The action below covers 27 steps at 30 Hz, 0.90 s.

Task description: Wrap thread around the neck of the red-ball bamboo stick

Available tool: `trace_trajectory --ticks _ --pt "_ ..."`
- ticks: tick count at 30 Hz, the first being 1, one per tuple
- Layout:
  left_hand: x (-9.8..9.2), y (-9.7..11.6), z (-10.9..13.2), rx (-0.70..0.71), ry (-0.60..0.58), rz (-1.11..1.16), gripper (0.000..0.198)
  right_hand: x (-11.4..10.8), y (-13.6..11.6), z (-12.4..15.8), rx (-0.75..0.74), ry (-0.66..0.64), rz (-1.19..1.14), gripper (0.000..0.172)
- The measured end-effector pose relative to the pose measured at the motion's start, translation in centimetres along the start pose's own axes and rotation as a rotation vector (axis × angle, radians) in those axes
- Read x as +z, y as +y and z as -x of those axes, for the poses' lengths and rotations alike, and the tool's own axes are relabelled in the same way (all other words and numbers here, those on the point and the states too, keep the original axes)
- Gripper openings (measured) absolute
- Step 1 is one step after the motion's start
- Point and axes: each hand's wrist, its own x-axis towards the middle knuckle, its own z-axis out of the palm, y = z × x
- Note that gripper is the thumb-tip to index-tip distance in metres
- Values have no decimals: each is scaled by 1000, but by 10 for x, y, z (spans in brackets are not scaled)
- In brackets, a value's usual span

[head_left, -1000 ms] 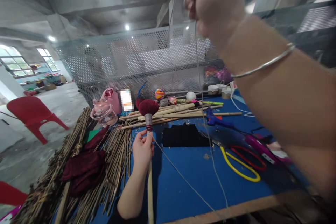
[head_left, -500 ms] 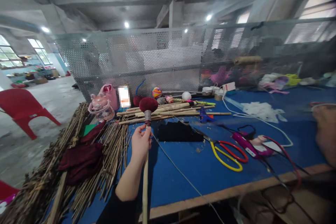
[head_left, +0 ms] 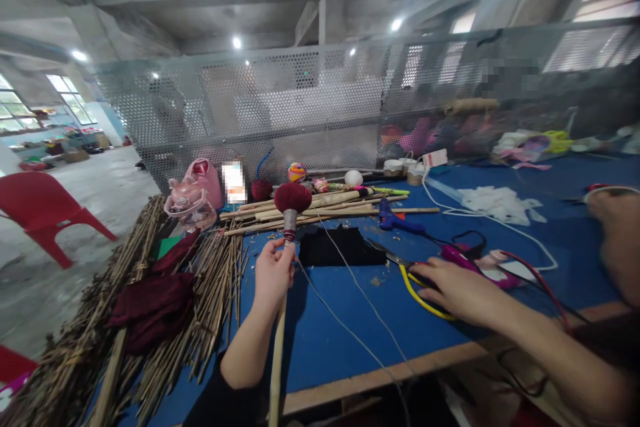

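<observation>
My left hand (head_left: 275, 273) is closed around a pale wooden stick (head_left: 277, 360) just below its dark red padded ball head (head_left: 293, 198). A grey collar (head_left: 289, 223) and dark red thread windings sit under the head. Thin pale string (head_left: 345, 333) trails in two strands from near the stick down over the table edge. My right hand (head_left: 460, 290) lies over the handles of the scissors (head_left: 415, 293), fingers apart and slightly bent. It covers most of the red handle; the yellow loop shows. The scissors' blades rest by a black cloth (head_left: 340, 247).
Bundled twigs (head_left: 200, 327) and dark red cloth (head_left: 150, 310) lie to the left. Behind are wooden sticks (head_left: 320, 207), a blue glue gun (head_left: 395, 217) and a pink jug (head_left: 205, 180). A purple tool (head_left: 457, 257) with cords lies right. A co-worker's hand (head_left: 620, 227) is at far right.
My right hand has come in from the lower right onto the scissors' handles. The padded stick has shifted slightly right in my left hand. A second string strand now shows.
</observation>
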Motion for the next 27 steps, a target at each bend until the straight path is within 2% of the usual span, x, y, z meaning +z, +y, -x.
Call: trace_trajectory --ticks 2,4,12,16,18,20,21,22,23,25,27 --pt "1 0 1 -13 1 1 37 20 3 -7 3 -14 -32 26" --pt "2 1 2 -21 -1 1 38 32 6 -13 20 38 -75 29" --pt "4 4 5 -18 -9 -20 36 48 14 -27 28 97 -70 30" --pt "5 2 6 -12 -33 -25 36 42 0 -65 40 -27 -32 27" --pt "6 1 7 -21 -43 -26 35 31 -16 -86 98 -106 -27 23" --pt "8 0 9 -34 -49 -38 35 17 -41 -100 135 -122 -60 21" --pt "9 0 10 -39 -51 -46 34 11 -57 -104 107 -108 -125 22" --pt "11 0 12 -42 -53 -54 33 6 -74 -105 47 -74 -299 24" --pt "13 -1 14 -42 -57 -63 32 2 -91 -105 -35 -107 -555 28" --pt "18 -2 18 -26 -63 -89 30 1 -123 -101 -116 -367 -1080 36" --pt "21 -5 21 26 -58 -133 28 5 -145 -97 -163 -621 -1414 43"
